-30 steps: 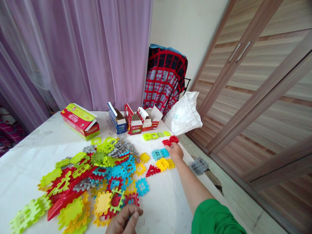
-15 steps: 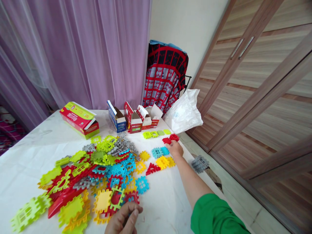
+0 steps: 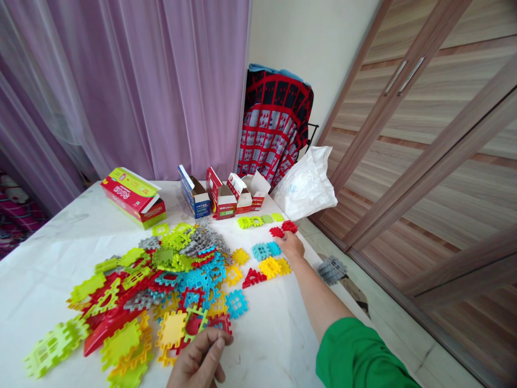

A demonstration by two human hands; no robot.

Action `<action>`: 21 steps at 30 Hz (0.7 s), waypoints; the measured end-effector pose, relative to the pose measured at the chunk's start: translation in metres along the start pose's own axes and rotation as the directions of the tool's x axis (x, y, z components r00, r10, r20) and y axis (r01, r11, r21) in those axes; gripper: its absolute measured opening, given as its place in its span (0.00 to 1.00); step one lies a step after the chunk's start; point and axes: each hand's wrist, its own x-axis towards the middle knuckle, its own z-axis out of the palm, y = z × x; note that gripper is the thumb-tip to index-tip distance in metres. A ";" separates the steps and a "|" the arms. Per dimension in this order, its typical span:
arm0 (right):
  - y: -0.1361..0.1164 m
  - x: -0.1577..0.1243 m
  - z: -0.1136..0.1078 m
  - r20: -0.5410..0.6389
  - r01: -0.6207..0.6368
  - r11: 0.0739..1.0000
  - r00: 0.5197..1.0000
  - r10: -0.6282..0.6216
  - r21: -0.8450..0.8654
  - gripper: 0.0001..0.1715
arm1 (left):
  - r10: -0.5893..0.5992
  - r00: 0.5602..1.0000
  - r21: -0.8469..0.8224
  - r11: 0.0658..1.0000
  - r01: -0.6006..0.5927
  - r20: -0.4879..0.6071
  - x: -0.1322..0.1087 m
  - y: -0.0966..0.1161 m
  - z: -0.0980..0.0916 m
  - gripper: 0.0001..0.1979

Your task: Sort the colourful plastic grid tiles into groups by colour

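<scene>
My right hand (image 3: 293, 246) reaches to the far right part of the table. Its fingers are closed at the red interlocking plastic tiles (image 3: 288, 226), partly hiding them. Close below that hand lie light blue tiles (image 3: 262, 251) and yellow tiles (image 3: 270, 267), with a red triangular tile (image 3: 254, 277) beside them. At the bottom edge, my left hand (image 3: 202, 360) is curled, thumb near the index finger, and nothing shows in it. Just beyond it are a yellow square tile (image 3: 171, 328) and a green frame tile (image 3: 196, 321), the latter partly covered by the fingers.
A mixed heap of tiles (image 3: 202, 280) covers the table's left and middle. Lime tiles (image 3: 258, 221) form a row farther back. Open cartons (image 3: 221, 202), a red-and-green box (image 3: 133, 196) and a white bag (image 3: 309, 186) stand behind. Grey tiles (image 3: 332, 269) are stacked at the right edge.
My left hand has shifted slightly left and down. My right hand stays at the red tiles, almost unmoved. The view has tilted a little.
</scene>
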 end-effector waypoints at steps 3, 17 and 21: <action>0.003 -0.001 0.002 0.002 0.014 1.000 1.000 -0.014 0.014 0.24 | 0.068 0.989 -0.025 0.997 -0.072 -0.129 -0.004 0.017 -0.009 0.30; -0.019 -0.028 -0.023 -0.086 0.167 0.983 0.983 -0.161 0.074 0.22 | 0.497 0.652 0.272 0.865 -0.421 -0.573 0.004 0.032 -0.064 0.18; -0.063 -0.074 -0.022 -0.120 0.535 0.819 0.845 -0.521 0.208 0.13 | 0.580 0.593 0.397 0.815 -0.423 -0.559 0.006 0.032 -0.065 0.14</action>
